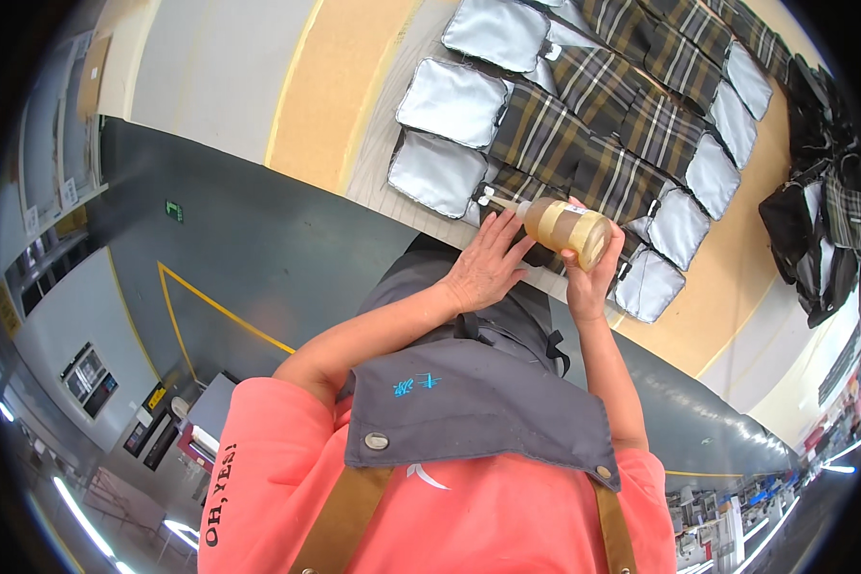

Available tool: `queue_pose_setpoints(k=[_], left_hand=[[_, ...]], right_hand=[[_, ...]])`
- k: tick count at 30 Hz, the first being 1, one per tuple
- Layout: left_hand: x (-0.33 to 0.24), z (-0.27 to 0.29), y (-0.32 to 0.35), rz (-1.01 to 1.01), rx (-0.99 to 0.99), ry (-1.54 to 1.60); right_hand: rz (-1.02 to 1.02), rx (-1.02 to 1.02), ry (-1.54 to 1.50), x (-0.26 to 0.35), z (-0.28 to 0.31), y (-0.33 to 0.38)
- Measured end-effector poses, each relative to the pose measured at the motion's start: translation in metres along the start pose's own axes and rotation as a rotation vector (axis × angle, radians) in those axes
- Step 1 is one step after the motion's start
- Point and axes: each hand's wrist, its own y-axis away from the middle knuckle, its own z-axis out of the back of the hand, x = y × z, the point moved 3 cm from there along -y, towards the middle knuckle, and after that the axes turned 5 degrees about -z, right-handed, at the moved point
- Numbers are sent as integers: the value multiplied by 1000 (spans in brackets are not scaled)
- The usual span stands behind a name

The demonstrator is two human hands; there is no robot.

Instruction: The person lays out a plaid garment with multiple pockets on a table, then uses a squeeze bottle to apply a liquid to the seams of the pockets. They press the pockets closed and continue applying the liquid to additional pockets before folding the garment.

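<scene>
My right hand (598,268) is wrapped round a squeeze bottle (569,228) of amber liquid, tilted with its nozzle toward the left. The nozzle tip is close to a small white tag at the edge of the nearest plaid fabric piece (524,191). My left hand (491,263) lies with its fingers stretched out on the fabric by the table's near edge, just below the nozzle, holding nothing. White fabric panels (438,174) with dark edges extend from both ends of the plaid pieces. Whether the tip touches the cloth I cannot tell.
Several plaid pieces (631,115) overlap in rows across the long table (325,105). Dark and plaid garments (813,220) are heaped at the table's right side. Green floor with yellow lines (225,311) runs along the near side. Machines and lit workstations stand farther off.
</scene>
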Motion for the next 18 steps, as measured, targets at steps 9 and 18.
queue_pose_setpoints(k=[9, 18], left_hand=[[0, 0, -2, 13, 30, -2], [0, -1, 0, 4, 10, 17]], right_hand=[[92, 70, 91, 3, -1, 2], [74, 31, 67, 3, 5, 1]])
